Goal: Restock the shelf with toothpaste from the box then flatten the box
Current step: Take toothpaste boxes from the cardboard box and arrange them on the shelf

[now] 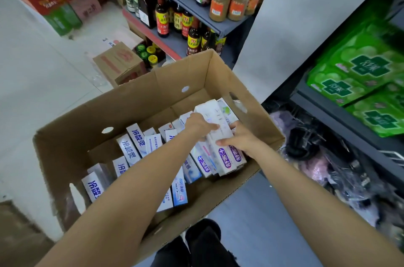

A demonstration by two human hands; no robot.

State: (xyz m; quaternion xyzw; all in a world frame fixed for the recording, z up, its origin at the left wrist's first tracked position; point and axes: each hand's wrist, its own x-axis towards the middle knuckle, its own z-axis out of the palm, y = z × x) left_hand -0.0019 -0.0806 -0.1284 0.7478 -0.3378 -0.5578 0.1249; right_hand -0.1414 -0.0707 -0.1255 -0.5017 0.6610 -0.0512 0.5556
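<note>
Both hands reach into the cardboard box (218,83). Left hand (197,123) and right hand (240,137) clamp the purple toothpaste cartons (220,135) from opposite sides, probably to lift them as 1 stack.

toothpaste cartons (140,146) in box (122,100), shelf (341,111) right

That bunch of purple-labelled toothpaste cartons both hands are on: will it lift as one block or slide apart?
Likely to slide apart: the toothpaste cartons are separate and look smooth. They seem stiff and light. The left hand and right hand squeezing both sides should help.
</note>
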